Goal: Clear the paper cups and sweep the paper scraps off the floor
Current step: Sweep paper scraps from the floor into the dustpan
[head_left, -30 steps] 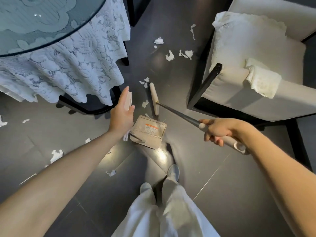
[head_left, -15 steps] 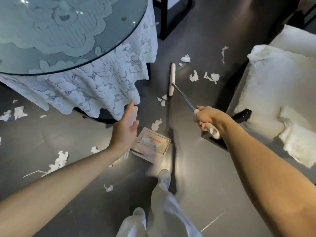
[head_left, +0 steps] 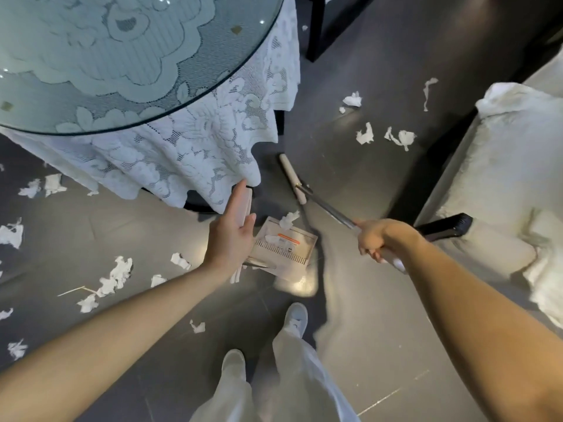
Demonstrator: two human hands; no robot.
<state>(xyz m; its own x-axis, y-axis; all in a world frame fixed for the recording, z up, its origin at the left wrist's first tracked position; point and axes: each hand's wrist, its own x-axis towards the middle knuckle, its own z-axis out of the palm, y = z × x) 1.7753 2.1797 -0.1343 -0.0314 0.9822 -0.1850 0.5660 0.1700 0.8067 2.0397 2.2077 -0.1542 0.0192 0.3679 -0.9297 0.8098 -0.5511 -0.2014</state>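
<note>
Dark grey floor (head_left: 380, 345) runs between a round glass-topped surface (head_left: 91, 56) draped in lace at the far left and a pale armchair (head_left: 502, 184) on the right; torn paper scraps (head_left: 365, 136) lie scattered over it.

The dustpan (head_left: 285, 254) sits on the tiles just ahead of the person's shoes, with one crumpled piece at its mouth and another already inside. The broom (head_left: 292, 178) rests its head just beyond the pan; a cluster of scraps lies farther off to the right, and more lie well to the left.

The left hand (head_left: 231, 239) steadies the pan's upright handle, pinched between the thumb and nearly straight fingers (head_left: 239, 194); the right hand (head_left: 373, 239) has its fingers wrapped round the broom's shaft. No paper cups are in view.

To sweep well, I judge the pan's lip wants pressing flat to the tiles while the broom reaches past the far cluster and draws it back in short, low strokes; flicked hard, such light scraps would likely flutter aside.
</note>
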